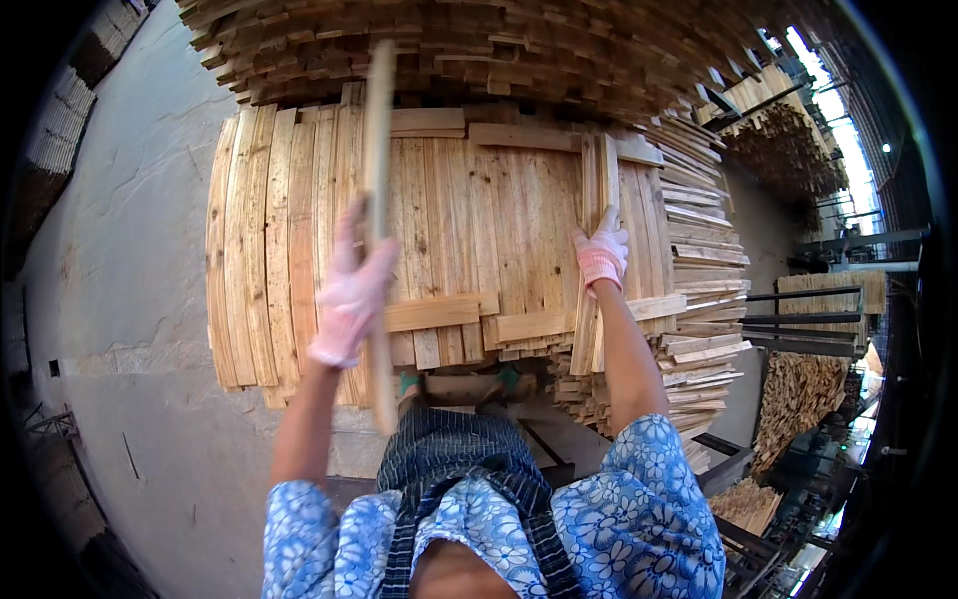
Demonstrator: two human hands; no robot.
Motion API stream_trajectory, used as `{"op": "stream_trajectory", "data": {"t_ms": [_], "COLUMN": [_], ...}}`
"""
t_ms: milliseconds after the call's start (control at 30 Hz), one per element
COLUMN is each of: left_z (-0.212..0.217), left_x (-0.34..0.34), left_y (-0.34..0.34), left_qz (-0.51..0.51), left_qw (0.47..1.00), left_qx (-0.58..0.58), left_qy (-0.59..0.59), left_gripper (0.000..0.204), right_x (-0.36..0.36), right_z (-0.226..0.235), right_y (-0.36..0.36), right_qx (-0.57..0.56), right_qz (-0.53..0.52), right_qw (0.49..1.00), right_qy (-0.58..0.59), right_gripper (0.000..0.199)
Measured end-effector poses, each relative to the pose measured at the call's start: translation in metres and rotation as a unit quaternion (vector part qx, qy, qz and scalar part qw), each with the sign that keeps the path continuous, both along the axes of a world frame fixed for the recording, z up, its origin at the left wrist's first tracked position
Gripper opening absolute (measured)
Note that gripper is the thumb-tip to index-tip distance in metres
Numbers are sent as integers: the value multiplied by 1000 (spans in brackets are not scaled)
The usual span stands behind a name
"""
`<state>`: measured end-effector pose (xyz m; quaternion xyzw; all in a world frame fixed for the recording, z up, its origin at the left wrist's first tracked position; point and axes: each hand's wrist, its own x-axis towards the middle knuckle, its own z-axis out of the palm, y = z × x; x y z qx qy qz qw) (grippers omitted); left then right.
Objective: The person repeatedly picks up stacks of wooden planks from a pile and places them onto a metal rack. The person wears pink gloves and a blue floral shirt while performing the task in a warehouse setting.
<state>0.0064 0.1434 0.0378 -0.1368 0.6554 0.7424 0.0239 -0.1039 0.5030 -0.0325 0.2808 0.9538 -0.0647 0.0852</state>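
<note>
1. A long wooden slat [378,200], blurred, is gripped upright by the gloved left hand [349,295].
2. Two slats on edge [597,200] are clasped by the gloved right hand [602,255].
3. Beneath both hands, a stack of flat boards [479,220] is laid.

Just one view: the scene is seen from the head, looking steeply down, close over the plank stack [469,230].

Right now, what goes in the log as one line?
left hand: grips raised wooden slat | right hand: holds upright slats | below: stacked slats
</note>
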Motion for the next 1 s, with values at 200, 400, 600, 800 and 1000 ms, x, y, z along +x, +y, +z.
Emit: {"op": "stream_trajectory", "data": {"t_ms": [200, 400, 600, 800, 1000], "left_z": [-42, -76, -59, -135, -138], "left_x": [-46, -62, -53, -59, -68], "left_y": [141, 242, 192, 41, 15], "left_qz": [2, -46, -5, 54, 42], "left_qw": [997, 997, 983, 548, 618], "left_qx": [-11, 34, -163, -832, -783], "left_qy": [70, 53, 90, 68, 60], "left_gripper": [72, 68, 65, 50, 48], "right_x": [-14, -6, -3, 20, 24], "right_z": [-13, 24, 8, -22, -8], "right_y": [46, 69, 93, 27, 1], "right_qx": [-120, -346, -280, -184, -182], "right_qz": [67, 79, 97, 175, 199], "right_qw": [989, 923, 952, 967, 963], "right_qy": [52, 148, 78, 19, 21], "right_gripper": [85, 81, 89, 94, 90]}}
